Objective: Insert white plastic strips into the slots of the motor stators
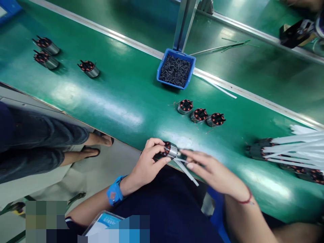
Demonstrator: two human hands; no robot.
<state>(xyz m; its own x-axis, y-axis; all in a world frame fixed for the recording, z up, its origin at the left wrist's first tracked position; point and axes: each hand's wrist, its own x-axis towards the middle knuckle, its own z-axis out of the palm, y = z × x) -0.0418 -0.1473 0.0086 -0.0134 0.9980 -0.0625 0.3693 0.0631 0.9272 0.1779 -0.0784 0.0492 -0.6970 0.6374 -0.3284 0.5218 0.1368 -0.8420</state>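
Observation:
A metal cylinder with copper windings (172, 150) lies on its side at the near edge of the green table. My left hand (148, 165) is closed round its winding end. White strips (188, 173) stick out from its other end toward my body. My right hand (209, 167), slightly blurred, is beside that end, its thumb and forefinger close together near a thin white piece; whether they grip it is unclear. Beyond my hands stand three similar wound cylinders (199, 115) in a row, thin wires trailing from them.
A blue bin of small black tubes (159, 77) stands by the metal rail. More wound cylinders (88, 69) are at the far left. At the right lie cylinders with long white strips (301, 145). Another person's legs (43, 141) are at the left.

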